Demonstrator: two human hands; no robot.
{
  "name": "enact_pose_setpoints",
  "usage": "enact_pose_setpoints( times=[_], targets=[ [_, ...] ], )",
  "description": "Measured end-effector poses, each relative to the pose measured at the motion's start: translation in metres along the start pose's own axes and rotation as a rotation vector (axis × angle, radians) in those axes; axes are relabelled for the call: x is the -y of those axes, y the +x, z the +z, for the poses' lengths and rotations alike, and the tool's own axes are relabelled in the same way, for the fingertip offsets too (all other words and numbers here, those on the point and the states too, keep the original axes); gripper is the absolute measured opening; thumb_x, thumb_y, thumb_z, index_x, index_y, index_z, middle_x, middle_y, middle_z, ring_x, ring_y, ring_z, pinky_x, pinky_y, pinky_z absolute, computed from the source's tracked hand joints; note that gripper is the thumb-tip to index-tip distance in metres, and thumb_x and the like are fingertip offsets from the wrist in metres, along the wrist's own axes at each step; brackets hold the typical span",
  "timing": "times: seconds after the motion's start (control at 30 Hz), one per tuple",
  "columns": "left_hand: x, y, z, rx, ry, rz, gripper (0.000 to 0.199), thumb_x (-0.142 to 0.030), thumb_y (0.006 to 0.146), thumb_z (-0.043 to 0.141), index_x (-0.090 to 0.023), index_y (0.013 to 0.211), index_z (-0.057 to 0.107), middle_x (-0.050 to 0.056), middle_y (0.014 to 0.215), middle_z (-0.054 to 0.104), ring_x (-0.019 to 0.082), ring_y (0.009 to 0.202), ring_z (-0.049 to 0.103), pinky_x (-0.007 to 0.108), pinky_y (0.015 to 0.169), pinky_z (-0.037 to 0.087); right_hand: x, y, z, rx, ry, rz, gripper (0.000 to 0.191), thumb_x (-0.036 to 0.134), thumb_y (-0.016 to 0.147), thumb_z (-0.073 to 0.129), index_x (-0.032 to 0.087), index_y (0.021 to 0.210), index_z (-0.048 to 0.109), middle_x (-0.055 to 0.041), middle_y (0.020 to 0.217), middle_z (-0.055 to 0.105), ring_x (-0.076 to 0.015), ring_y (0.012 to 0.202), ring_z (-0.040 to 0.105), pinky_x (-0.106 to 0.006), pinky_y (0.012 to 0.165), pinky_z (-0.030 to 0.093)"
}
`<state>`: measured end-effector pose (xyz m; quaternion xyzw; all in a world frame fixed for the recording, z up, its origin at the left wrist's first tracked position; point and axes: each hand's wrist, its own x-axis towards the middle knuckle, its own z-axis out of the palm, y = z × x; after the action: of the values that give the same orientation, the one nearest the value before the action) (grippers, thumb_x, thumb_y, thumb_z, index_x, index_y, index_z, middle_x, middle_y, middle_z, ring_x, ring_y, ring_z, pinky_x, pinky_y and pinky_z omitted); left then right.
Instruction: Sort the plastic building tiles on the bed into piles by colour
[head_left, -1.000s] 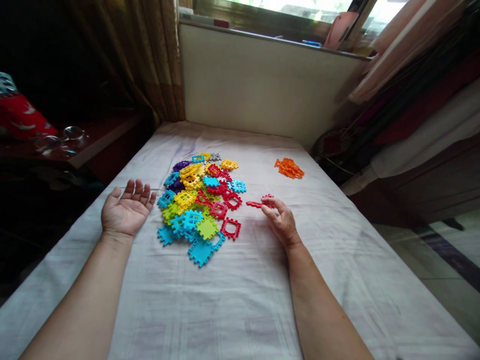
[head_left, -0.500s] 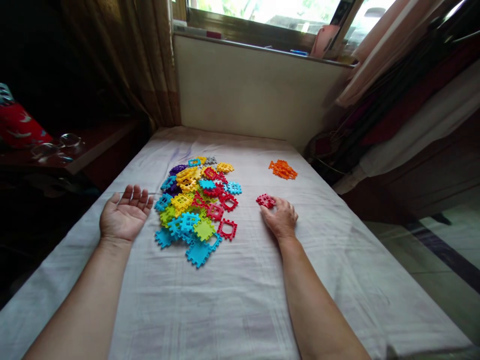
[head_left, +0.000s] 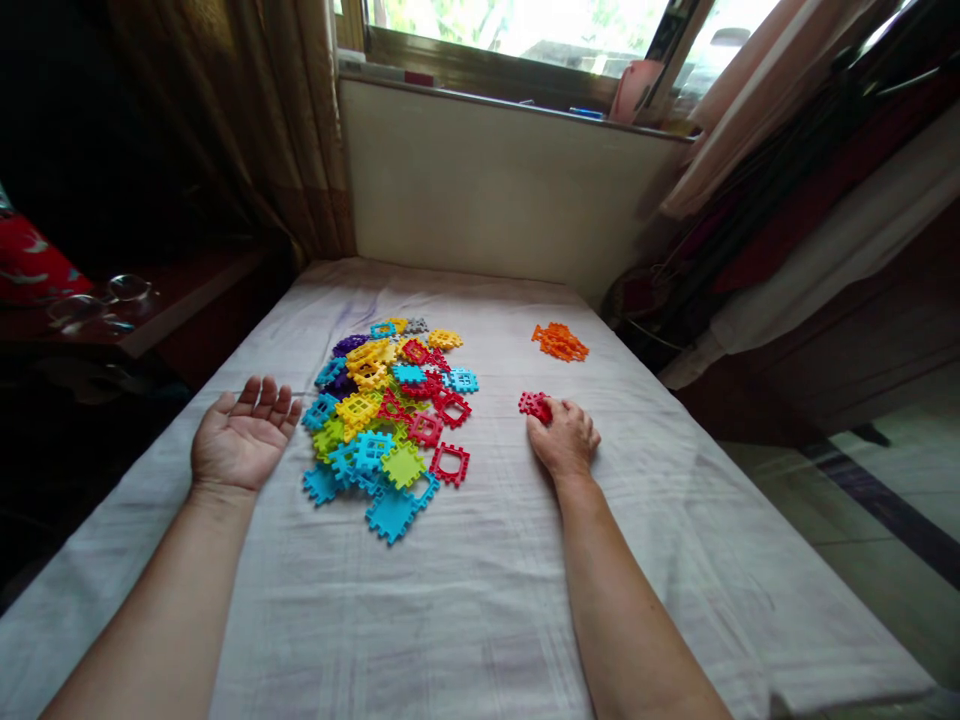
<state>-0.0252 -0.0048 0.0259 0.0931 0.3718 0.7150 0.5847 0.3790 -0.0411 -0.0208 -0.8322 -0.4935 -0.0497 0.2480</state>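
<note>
My right hand (head_left: 564, 438) rests on the sheet with its fingers closed over a red building tile (head_left: 533, 404), which is partly hidden under the fingers. My left hand (head_left: 246, 432) lies palm up with its fingers loosely apart and nothing in it. Close to its fingertips spreads a mixed pile of notched plastic tiles, among them a yellow tile (head_left: 358, 412), a green tile (head_left: 403, 464) and a blue tile (head_left: 391, 513). On the pile's right side several red tiles lie loose, such as a red frame tile (head_left: 451, 464).
A small heap of orange tiles (head_left: 560, 341) sits farther back on the right of the bed sheet (head_left: 480, 610). Eyeglasses (head_left: 103, 306) lie on the dark side table at left. A curtain (head_left: 300, 150) hangs behind, and clothes (head_left: 817, 230) hang at right.
My right hand has shifted very slightly, its fingers settling further over the red tile. My left hand stays open. The whole view has moved a little.
</note>
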Motion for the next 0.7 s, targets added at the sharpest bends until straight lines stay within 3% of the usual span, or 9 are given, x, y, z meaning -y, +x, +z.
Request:
enact_pose_setpoints(
  times=[0.13, 0.3, 0.4, 0.5, 0.6, 0.7],
  targets=[
    [0.001, 0.001, 0.0, -0.005, -0.001, -0.004, 0.022, -0.031, 0.089, 0.044, -0.022, 0.086, 0.065, 0.003, 0.081, 0.074, 0.018, 0.079, 0.072, 0.034, 0.069, 0.061, 0.018, -0.01, 0.001, -0.046, 0.072, -0.18, 0.04, 0.032, 0.085, 0.057, 0.021, 0.122, 0.068, -0.0149, 0.138, 0.056, -0.0327, 0.128, 0.046, -0.051, 0.106, 0.033],
    [0.001, 0.001, 0.0, 0.005, 0.013, -0.003, 0.026, -0.031, 0.09, 0.041, -0.022, 0.086, 0.065, 0.003, 0.084, 0.074, 0.018, 0.082, 0.072, 0.035, 0.073, 0.06, 0.054, -0.033, 0.007, 0.116, 0.107, -0.557, 0.041, 0.03, 0.089, 0.054, 0.03, 0.129, 0.063, -0.0077, 0.144, 0.052, -0.0289, 0.137, 0.038, -0.049, 0.11, 0.028],
    [0.001, 0.001, 0.001, 0.004, 0.019, -0.005, 0.025, -0.031, 0.09, 0.041, -0.022, 0.087, 0.065, 0.003, 0.083, 0.074, 0.018, 0.082, 0.071, 0.034, 0.073, 0.06, 0.063, -0.04, 0.009, 0.215, 0.078, -0.578, 0.036, 0.034, 0.089, 0.057, 0.034, 0.125, 0.066, -0.0072, 0.148, 0.048, -0.0309, 0.141, 0.032, -0.052, 0.109, 0.028],
    [0.001, 0.001, 0.001, 0.011, 0.026, -0.001, 0.022, -0.03, 0.088, 0.044, -0.021, 0.088, 0.064, 0.003, 0.082, 0.074, 0.019, 0.081, 0.071, 0.036, 0.072, 0.061, 0.063, -0.04, 0.007, 0.249, 0.105, -0.549, 0.022, 0.037, 0.089, 0.059, 0.029, 0.105, 0.073, -0.0079, 0.146, 0.051, -0.0312, 0.142, 0.031, -0.052, 0.11, 0.027],
    [0.001, 0.001, 0.001, 0.027, 0.048, 0.005, 0.017, -0.03, 0.086, 0.049, -0.023, 0.088, 0.064, 0.003, 0.083, 0.074, 0.019, 0.082, 0.071, 0.036, 0.073, 0.062, 0.06, -0.037, 0.004, 0.238, 0.157, -0.553, 0.016, 0.035, 0.089, 0.061, 0.024, 0.092, 0.072, -0.009, 0.144, 0.053, -0.0298, 0.141, 0.033, -0.05, 0.111, 0.028],
    [0.001, 0.0, 0.001, 0.013, 0.059, 0.006, 0.017, -0.03, 0.086, 0.048, -0.025, 0.087, 0.064, 0.003, 0.082, 0.074, 0.019, 0.082, 0.072, 0.035, 0.072, 0.062, 0.054, -0.03, 0.001, 0.144, 0.169, -0.539, 0.016, 0.034, 0.09, 0.059, 0.024, 0.093, 0.071, -0.0079, 0.142, 0.055, -0.0281, 0.14, 0.035, -0.05, 0.112, 0.026]
  ],
)
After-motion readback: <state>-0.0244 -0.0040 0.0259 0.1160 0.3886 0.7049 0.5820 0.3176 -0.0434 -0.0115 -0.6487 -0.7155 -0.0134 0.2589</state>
